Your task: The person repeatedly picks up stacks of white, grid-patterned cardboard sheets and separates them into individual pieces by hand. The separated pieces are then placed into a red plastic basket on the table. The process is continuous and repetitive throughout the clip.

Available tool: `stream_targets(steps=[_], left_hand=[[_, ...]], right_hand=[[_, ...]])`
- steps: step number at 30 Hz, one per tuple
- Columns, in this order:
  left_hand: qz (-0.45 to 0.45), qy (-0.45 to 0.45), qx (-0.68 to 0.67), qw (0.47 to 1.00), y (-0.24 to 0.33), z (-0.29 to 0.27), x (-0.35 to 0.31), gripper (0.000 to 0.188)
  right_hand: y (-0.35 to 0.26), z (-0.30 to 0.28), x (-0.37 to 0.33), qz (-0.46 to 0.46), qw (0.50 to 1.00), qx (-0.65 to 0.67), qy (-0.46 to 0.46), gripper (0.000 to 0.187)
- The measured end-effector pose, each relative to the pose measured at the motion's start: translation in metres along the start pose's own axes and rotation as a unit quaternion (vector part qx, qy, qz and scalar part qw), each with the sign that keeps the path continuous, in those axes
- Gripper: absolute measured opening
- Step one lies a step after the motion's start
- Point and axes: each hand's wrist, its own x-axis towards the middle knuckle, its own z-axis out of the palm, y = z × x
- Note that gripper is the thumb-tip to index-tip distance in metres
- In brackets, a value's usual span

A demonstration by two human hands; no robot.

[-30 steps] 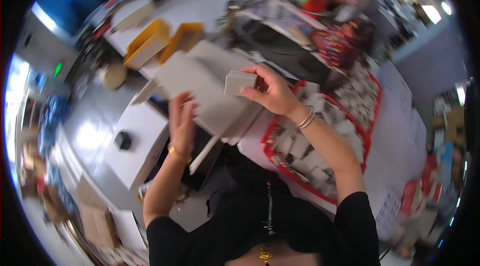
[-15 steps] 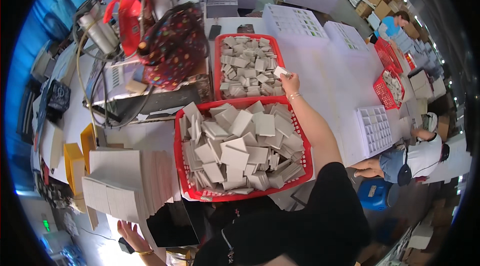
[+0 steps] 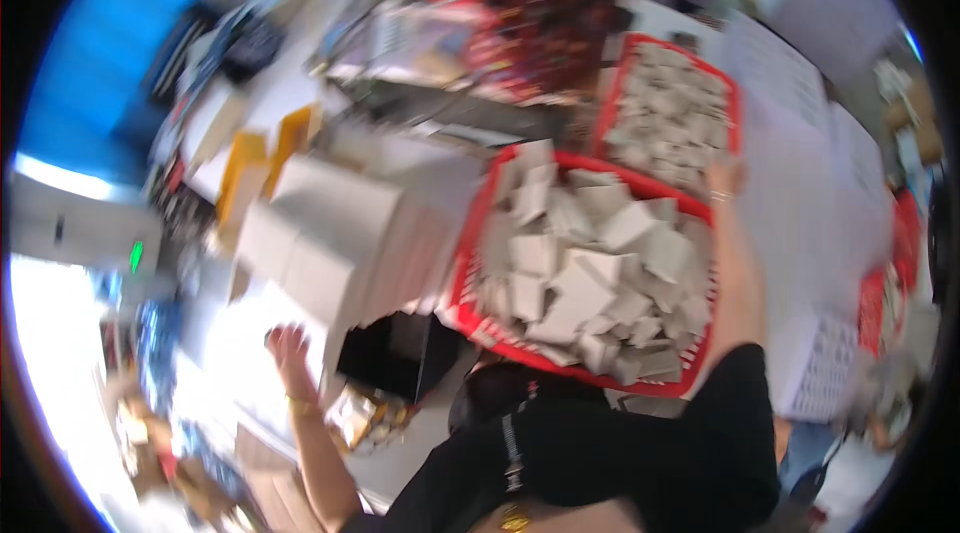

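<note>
My right hand [image 3: 727, 176] is at the right side of the far red basket [image 3: 738, 113], beside its small pale pieces [image 3: 665, 113]. Motion smears its fingers, so what they hold, if anything, cannot be made out. In front stands a larger red basket [image 3: 463, 285], heaped with flat off-white square pieces [image 3: 590, 283]; my right forearm passes along its right side. My left hand [image 3: 290, 353] is raised at the lower left, near the stack of white sheets or boards [image 3: 320, 223]. Its fingers are blurred too, with a small dark spot by the fingertips.
A black open box [image 3: 400, 358] lies below the white stack. Yellow holders [image 3: 243, 173] stand left of it. A dark patterned bag [image 3: 550, 18] sits at the back. White stacks [image 3: 775, 73] and a white gridded tray [image 3: 825, 363] are on the right.
The whole view has swung leftward, so the baskets appear farther right and the picture is blurred. My left hand has come up higher in view. The small white piece in my right hand no longer shows clearly.
</note>
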Motion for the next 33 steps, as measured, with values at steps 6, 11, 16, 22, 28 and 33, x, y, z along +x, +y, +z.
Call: stream_targets(steps=[6,11,16,22,28,33], left_hand=[[-0.119,-0.014,-0.188,0.975,0.007,0.011,0.005,0.034],[-0.195,-0.076,-0.195,0.958,-0.001,0.012,0.025,0.030],[-0.267,-0.166,-0.242,0.918,0.000,0.019,0.027,0.033],[-0.274,-0.194,-0.259,0.906,0.005,0.026,0.025,0.047],[-0.311,-0.154,-0.259,0.901,0.010,0.032,0.022,0.053],[-0.278,-0.215,-0.269,0.897,0.024,0.032,0.018,0.055]], right_hand=[[-0.082,-0.259,0.041,-0.260,0.811,0.517,-0.090,0.034],[-0.185,-0.438,-0.028,-0.406,0.617,0.637,-0.222,0.030],[-0.287,-0.507,-0.126,-0.376,0.395,0.682,-0.488,0.034],[-0.366,-0.521,-0.184,-0.394,0.398,0.611,-0.559,0.038],[-0.373,-0.548,-0.189,-0.399,0.409,0.469,-0.674,0.042],[-0.355,-0.568,-0.201,-0.372,0.370,0.457,-0.719,0.040]])
